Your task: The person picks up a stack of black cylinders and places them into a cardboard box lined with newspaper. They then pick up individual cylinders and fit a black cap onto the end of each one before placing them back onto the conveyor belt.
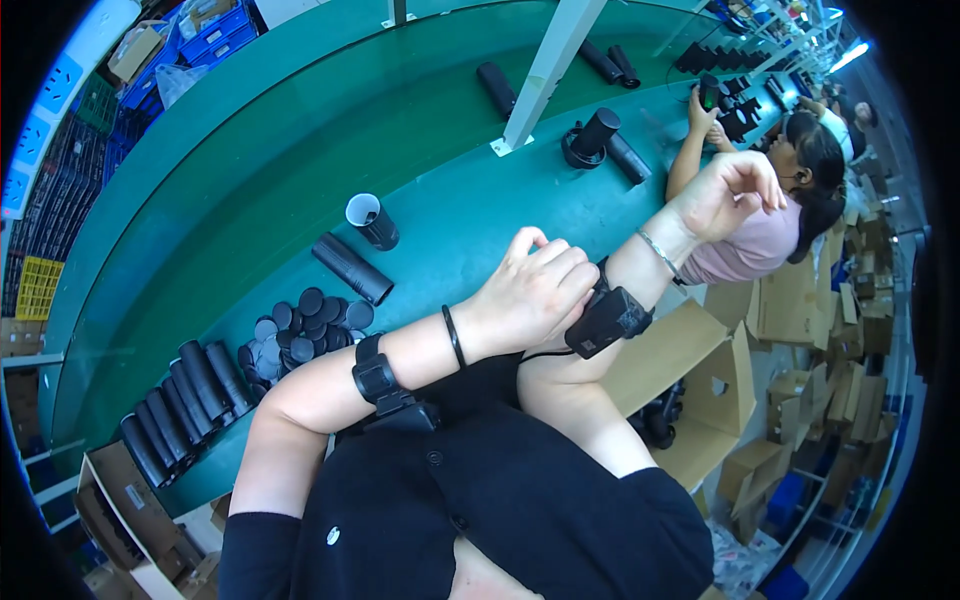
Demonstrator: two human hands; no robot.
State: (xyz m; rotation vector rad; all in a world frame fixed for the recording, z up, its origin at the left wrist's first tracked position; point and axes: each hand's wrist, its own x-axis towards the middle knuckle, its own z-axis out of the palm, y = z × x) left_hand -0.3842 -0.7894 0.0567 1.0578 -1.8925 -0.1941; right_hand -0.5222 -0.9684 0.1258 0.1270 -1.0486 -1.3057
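Right of centre in the frame, a black boxy device (pixel 606 322) sits strapped on the person's right forearm, and the left hand (pixel 535 290) reaches across to it, fingers curled in and tips at its upper-left edge; whether they pinch the casing or its band cannot be told. The right hand (pixel 735 195), toward the upper right, hangs bent at the wrist, fingers loosely curved around nothing visible. The device looks light and stiff, its hard shell probably a little slick — best held by its two opposite sides, with the band likely the softer, giving part. Behind, on the green tabletop (pixel 450 235), lie a black ribbed tube (pixel 352 268) and, at centre left, a pile of dark discs (pixel 310 325).
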